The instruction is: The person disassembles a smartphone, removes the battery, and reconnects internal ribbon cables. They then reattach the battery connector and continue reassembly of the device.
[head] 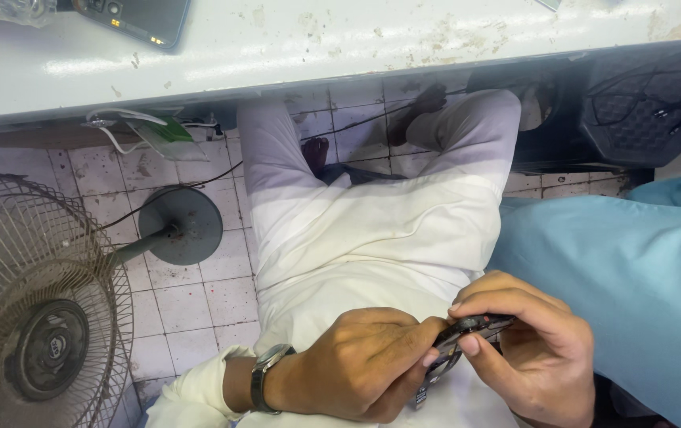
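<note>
Over my lap, both hands hold a small black flat part [467, 329] with a thin strip hanging below it. My left hand [356, 364], with a wristwatch [265, 372] on the wrist, pinches its left end between thumb and fingers. My right hand [527, 341] curls over its right end from above, fingers closed on it. Much of the part is hidden by my fingers. My legs in white trousers [356, 230] stretch out under a white table [317, 47].
A dark phone [138, 17] lies on the table's far left. A standing fan [35, 317] with a round base [182, 226] stands on the tiled floor at left. Cables run under the table. A light blue cloth [618, 285] is at right, a black chair [642, 103] behind it.
</note>
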